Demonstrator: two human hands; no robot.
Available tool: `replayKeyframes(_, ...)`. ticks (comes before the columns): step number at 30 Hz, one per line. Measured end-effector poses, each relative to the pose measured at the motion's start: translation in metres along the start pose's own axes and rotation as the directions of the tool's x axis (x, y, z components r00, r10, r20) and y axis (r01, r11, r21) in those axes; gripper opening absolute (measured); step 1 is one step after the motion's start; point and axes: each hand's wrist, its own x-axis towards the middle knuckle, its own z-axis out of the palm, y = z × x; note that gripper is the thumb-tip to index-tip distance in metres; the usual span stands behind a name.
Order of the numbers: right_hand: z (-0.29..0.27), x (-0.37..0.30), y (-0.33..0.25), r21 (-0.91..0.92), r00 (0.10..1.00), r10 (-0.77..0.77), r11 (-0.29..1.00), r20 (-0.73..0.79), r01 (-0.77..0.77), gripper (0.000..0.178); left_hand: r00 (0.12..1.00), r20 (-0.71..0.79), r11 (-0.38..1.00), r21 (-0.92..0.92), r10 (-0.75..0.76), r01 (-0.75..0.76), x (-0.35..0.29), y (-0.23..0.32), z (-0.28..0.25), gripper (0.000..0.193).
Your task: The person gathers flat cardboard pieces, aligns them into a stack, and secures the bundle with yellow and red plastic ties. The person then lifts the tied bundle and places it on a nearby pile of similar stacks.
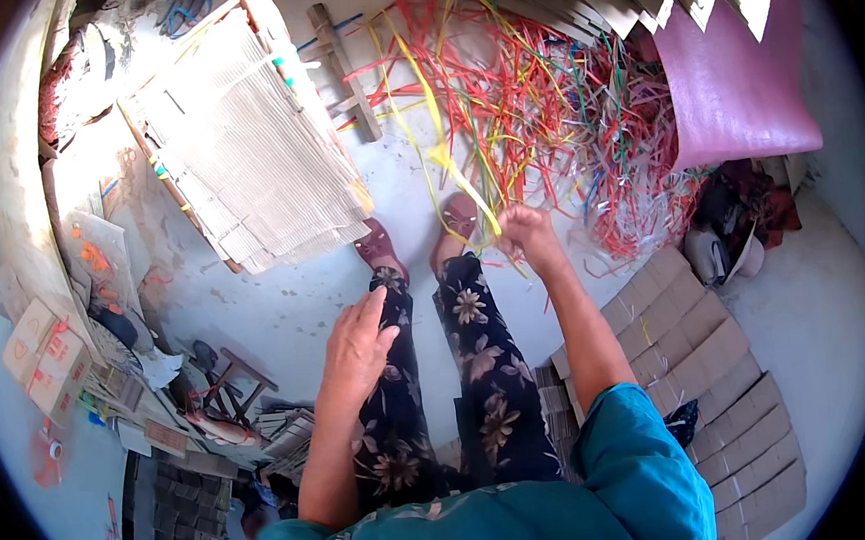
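My right hand (526, 235) is closed on a yellow plastic strap (469, 189), whose length runs up and away over the floor. Below and left of it, my left hand (359, 343) hangs over my left leg, fingers stretched out and holding nothing. Ahead of my feet to the left lies a stack of cardboard sheets (253, 142) between wooden bars. A heap of tangled red, yellow, green and white straps (551, 101) spreads over the floor beyond my right hand.
Tied cardboard bundles (687, 322) stand at the right. A pink sheet (736, 88) is beside the strap heap. A wooden piece (343, 71) lies near the stack. At the left are a cardboard box (50, 362) and a small stool (240, 379).
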Motion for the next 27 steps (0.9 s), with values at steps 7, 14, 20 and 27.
replayKeyframes(7,0.02,-0.063,-0.018,0.209,0.997,-0.031,0.978,0.065,0.017,0.007,0.992,0.094,0.86,-0.496,-0.084,0.119,0.013,0.012,0.027,0.043)
replayKeyframes(14,0.079,-0.096,-0.043,0.02,0.98,-0.008,1.0,0.2,0.004,0.01,0.973,0.194,0.435,-0.87,-0.129,0.231,0.05,0.073,0.021,0.055)
replayKeyframes(20,0.105,-0.118,-0.05,-0.078,0.926,0.107,0.993,0.363,-0.085,0.01,0.98,0.041,0.262,-0.961,-0.194,0.092,0.049,0.097,-0.004,0.037)
replayKeyframes(27,0.111,-0.12,-0.076,-0.001,0.949,0.033,0.999,0.313,-0.034,0.015,0.977,-0.084,0.374,-0.927,-0.197,-0.005,0.037,0.102,-0.025,0.022)
